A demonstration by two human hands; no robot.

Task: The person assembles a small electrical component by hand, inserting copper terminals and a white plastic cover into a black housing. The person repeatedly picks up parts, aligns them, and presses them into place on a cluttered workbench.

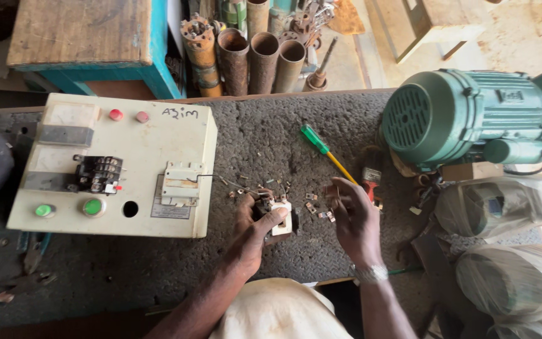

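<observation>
This is a repair workshop for electrical machines. A worn, gritty bench (252,135) carries a cream control box (117,166) with push buttons, a green electric motor (465,116), a green-handled screwdriver (326,150) and scattered small metal parts (318,207). Rusty pipes (261,56) stand behind it on the dusty floor, and wrapped motors (509,207) lie at the right.

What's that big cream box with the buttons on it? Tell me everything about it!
The cream control box looks like painted metal and lies flat on the dark rough workbench, left of the person's left hand, not touching it. On top are two small red buttons, two green ones, a round empty hole, grey strips, a label plate, a black contactor and a white switch part with a thin wire sticking out. Handwriting marks one corner.
</observation>
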